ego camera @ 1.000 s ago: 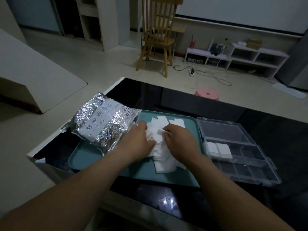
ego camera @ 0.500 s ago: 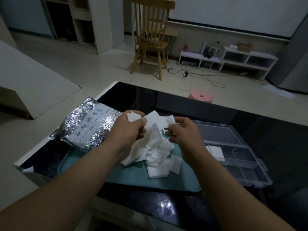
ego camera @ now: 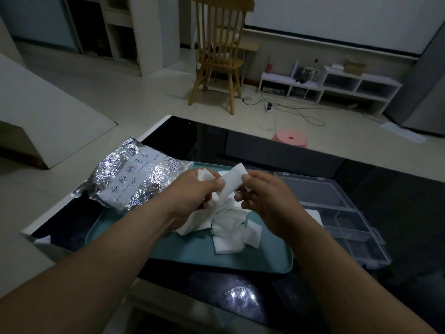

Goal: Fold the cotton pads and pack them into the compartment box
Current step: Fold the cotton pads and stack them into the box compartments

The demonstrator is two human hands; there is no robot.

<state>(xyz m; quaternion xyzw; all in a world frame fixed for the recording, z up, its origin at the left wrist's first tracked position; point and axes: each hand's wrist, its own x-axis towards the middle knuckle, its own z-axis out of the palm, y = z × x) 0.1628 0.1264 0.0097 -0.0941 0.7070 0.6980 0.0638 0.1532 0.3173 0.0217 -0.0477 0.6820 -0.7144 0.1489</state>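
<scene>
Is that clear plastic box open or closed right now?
Open. Its lid lies back flat behind the box, leaving the compartments uncovered; white pads sit in one.

My right hand [ego camera: 265,198] covers the near-left corner of the clear plastic compartment box [ego camera: 346,222]. Only a sliver of the white folded pads [ego camera: 316,214] inside shows past my wrist, too little to count. Both ends of the white rectangular cotton pad [ego camera: 231,183] vanish under my pinching fingers, and my left hand [ego camera: 192,191] hides whatever else it grips. Together the hands screen the far side of the loose heap of white square cotton pads [ego camera: 228,232]. The crinkled silver foil bag [ego camera: 134,179] overlaps the far-left corner of the teal plastic tray [ego camera: 183,251], and its round icons are too small to read. The top edge crops the pale wooden slat-back chair [ego camera: 221,56].
</scene>
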